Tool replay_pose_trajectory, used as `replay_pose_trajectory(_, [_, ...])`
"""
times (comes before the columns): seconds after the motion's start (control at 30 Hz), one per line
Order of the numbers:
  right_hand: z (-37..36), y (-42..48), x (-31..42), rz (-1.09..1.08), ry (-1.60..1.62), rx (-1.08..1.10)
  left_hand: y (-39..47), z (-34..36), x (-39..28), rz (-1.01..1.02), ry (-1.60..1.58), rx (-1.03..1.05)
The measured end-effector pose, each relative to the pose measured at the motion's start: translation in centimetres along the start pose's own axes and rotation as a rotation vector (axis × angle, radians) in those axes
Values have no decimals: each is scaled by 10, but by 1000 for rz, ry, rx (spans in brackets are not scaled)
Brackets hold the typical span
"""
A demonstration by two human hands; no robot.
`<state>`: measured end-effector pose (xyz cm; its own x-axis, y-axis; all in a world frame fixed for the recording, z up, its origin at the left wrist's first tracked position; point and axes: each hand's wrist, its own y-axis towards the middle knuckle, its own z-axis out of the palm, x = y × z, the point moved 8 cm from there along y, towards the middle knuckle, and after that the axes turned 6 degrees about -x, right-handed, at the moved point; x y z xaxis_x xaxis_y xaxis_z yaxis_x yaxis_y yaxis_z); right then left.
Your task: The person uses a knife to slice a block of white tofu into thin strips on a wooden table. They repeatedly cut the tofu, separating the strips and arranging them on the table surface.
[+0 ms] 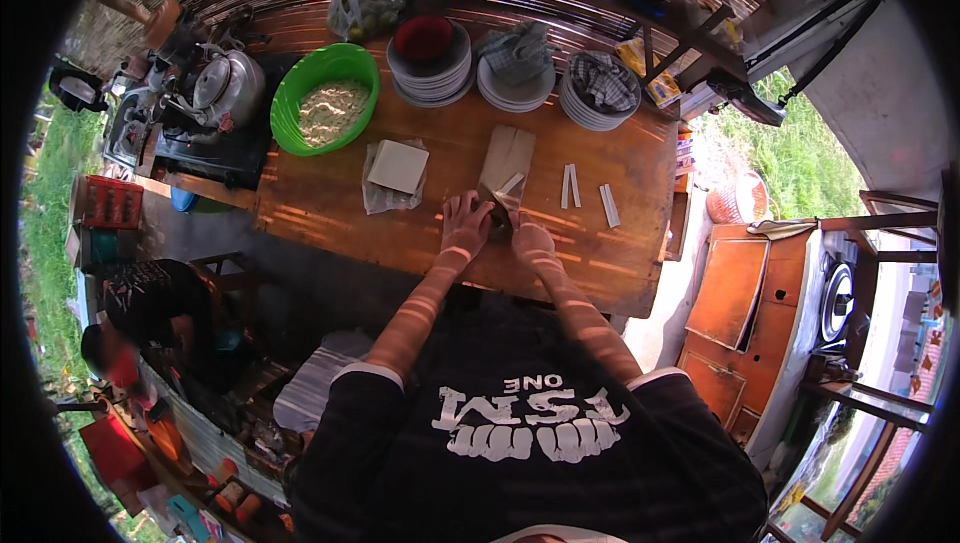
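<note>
A narrow wooden board [508, 149] lies on the table in front of me. On its near part is a pale strip [512, 183], beside what looks like a knife blade [498, 199]. My right hand [533, 240] is closed around the knife's near end; its handle is hidden by the fingers. My left hand [463, 225] is at the board's left edge, thumb against the blade area, and whether it grips anything is unclear. Left of the board a square pale stack or block [399, 166] rests on clear plastic [373, 198]. Several thin white strips [571, 186] lie to the right.
Behind the board stand a green basin [282, 119] of pale shredded food, stacked plates [430, 95] and cloth-covered bowls [600, 111]. A kettle [225, 81] sits on a stove at left. Another person [154, 310] bends down at lower left. An orange cabinet [724, 303] stands right.
</note>
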<state>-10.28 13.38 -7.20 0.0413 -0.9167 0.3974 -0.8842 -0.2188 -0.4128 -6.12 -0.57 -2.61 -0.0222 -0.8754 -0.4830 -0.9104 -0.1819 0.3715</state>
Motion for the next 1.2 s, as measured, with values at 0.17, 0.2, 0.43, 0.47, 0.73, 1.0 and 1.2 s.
replay_pose_trajectory(0.17, [3, 7, -1, 6, 14, 0, -4, -4, 3, 24, 11, -9])
replay_pose_trajectory(0.2, [-1, 1, -1, -4, 14, 35, -5, -6, 2, 26, 16, -11])
replay_pose_trajectory(0.43, [-2, -5, 7, 23, 71, -18, -8, -6, 3, -14, 10, 35])
replay_pose_trajectory(0.47, [1, -2, 6, 9, 60, -13, -10, -6, 4, -9, 15, 26])
replay_pose_trajectory(0.73, [-39, -20, -12, -91, 243, -125, -8, -5, -5, 7, -39, -19])
replay_pose_trajectory(1.0, [-55, -15, -76, 111, 401, -254, 65, 62, -37, 363, 23, 111])
replay_pose_trajectory(1.2, [-62, -8, -88, 172, 495, -338, 132, 109, -14, 105, 18, 52])
